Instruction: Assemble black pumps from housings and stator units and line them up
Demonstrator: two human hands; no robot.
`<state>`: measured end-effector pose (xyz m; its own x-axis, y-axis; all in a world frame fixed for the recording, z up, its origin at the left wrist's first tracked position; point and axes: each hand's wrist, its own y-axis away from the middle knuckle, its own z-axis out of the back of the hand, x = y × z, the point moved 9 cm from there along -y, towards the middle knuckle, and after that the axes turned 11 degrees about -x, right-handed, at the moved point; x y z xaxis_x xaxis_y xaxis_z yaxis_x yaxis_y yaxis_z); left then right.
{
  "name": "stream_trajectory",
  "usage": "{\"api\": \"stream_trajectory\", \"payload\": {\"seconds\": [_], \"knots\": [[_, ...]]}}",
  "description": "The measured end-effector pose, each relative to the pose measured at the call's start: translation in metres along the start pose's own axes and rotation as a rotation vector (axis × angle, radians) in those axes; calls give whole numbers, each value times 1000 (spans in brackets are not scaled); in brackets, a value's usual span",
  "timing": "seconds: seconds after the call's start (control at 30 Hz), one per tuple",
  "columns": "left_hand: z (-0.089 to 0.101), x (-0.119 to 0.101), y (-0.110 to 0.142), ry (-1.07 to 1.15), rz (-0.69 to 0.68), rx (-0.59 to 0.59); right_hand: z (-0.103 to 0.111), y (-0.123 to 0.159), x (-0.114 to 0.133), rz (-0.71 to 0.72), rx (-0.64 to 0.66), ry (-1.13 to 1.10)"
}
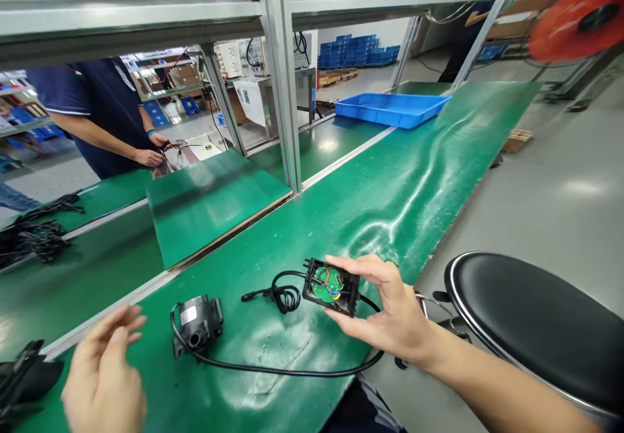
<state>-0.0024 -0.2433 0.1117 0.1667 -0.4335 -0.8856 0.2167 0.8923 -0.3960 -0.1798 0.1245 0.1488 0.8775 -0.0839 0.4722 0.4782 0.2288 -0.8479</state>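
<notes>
The right hand (397, 313) pinches the open box (348, 291) by opposite edges, over the bench (316, 231); the left hand (107, 371), loosely open, is near the pump (199, 319). The green bench top is glossy and rippled. Beyond: a blue tray (409, 119), metal post (280, 82), co-worker (104, 114). A stool (541, 329) stands right.
</notes>
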Motion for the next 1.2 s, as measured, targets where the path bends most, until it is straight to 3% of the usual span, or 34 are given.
{"api": "stream_trajectory", "payload": {"seconds": [0.03, 0.07, 0.13, 0.17, 0.27, 0.37, 0.57, 0.63, 0.73, 0.83, 0.97, 1.2], "knots": [[-2, -10, 22, 164, 52, -29, -1, 0, 5, 28, 1, 1], [-23, -20, 51, 217, 93, 122, -2, 1, 10, 52, 2, 3], [-76, -38, 122, 341, 248, 543, -4, 3, 18, 86, -5, 7], [-96, -47, 153, 413, 326, 678, -5, 4, 21, 96, -8, 12], [-133, -65, 199, 486, 462, 793, -9, 10, 29, 138, 0, 26], [-149, -73, 201, 574, 584, 774, -11, 16, 36, 180, 0, 44], [-146, -77, 188, 565, 480, 702, -13, 23, 39, 196, -2, 42], [-143, -71, 185, 526, 439, 657, -14, 25, 30, 74, 44, -54], [-137, -68, 175, 450, 344, 589, -21, 34, 3, -272, 161, -224], [-135, -72, 169, 419, 285, 591, -28, 45, -13, -506, 271, -316], [-133, -82, 165, 398, 180, 598, -44, 50, -15, -629, 377, -434], [-131, -85, 162, 354, 69, 586, -52, 48, -21, -667, 240, -398]]}}
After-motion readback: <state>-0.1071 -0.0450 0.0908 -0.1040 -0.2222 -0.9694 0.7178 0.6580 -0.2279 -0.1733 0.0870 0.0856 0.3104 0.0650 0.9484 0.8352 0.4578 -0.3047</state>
